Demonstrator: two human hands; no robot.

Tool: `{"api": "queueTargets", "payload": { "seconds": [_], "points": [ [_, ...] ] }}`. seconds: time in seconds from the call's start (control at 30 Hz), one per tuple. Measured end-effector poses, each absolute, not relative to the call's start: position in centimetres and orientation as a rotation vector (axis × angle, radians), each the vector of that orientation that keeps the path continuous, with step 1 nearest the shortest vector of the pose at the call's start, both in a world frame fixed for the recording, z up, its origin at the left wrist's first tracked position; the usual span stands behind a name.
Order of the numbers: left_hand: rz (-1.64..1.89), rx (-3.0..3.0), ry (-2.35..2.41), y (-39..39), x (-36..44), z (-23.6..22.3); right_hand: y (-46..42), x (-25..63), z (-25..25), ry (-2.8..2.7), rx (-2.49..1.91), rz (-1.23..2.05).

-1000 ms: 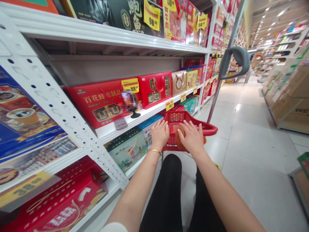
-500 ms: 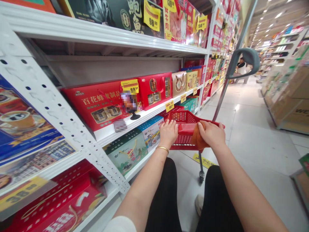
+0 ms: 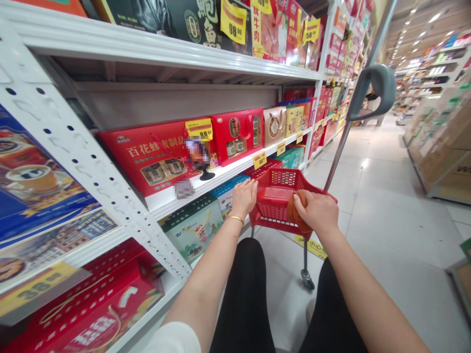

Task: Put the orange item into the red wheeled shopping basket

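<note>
left hand (image 3: 243, 198) gripping a red shopping-cart basket (image 3: 274, 226) while right hand (image 3: 316, 212), apart from it, is pressing an orange cloth (image 3: 293, 211) lengthwise over the basket's right rim beside a white metal shelf (image 3: 84, 147)

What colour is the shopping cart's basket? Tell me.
Red: the mesh basket shows best in the head view.

The orange cloth (image 3: 295, 212) has shifted from the middle of the red shopping basket (image 3: 274, 172) to its near rim, under the right hand (image 3: 316, 213); the left hand (image 3: 243, 198) now grips the left rim.
</note>
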State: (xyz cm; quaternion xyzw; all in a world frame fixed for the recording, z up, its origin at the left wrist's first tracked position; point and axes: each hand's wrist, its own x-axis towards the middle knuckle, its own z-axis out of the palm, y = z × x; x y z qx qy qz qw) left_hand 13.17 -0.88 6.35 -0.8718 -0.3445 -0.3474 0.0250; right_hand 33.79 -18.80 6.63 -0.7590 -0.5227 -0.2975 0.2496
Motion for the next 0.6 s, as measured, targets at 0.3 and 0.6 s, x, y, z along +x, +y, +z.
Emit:
{"api": "queueTargets", "payload": {
  "seconds": [0.3, 0.6],
  "points": [
    [-1.040, -2.703, -1.331, -1.3, 13.3, 7.9, -21.4, 33.1, 7.5, -1.814, -1.959, -0.662],
    [-0.931, -2.916, -1.152, -5.6, 16.1, 10.2, -23.0, 28.5, 7.3, -1.927, -1.594, -0.604]
  ]
}}
